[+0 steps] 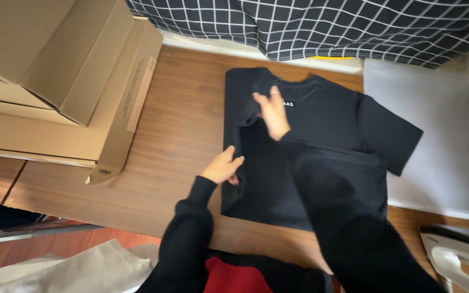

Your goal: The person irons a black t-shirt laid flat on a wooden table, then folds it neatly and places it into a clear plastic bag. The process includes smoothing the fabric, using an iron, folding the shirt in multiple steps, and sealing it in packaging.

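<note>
A black T-shirt (pixel 327 125) lies on the wooden table (pixel 180 130), its left side folded inward and its right sleeve spread out. My left hand (pixel 223 167) pinches the shirt's folded left edge at mid-height. My right hand (pixel 272 113) presses flat on the folded part near the collar, fingers spread, a ring on one finger. Both arms wear black sleeves.
Stacked flat cardboard boxes (pixel 61 81) fill the table's left side. A checked black-and-white cloth (pixel 327 27) hangs along the back. A white sheet (pixel 441 141) lies under the shirt's right side. A white iron-like object (pixel 457 255) sits at the lower right. Beige fabric (pixel 82 271) is at the bottom left.
</note>
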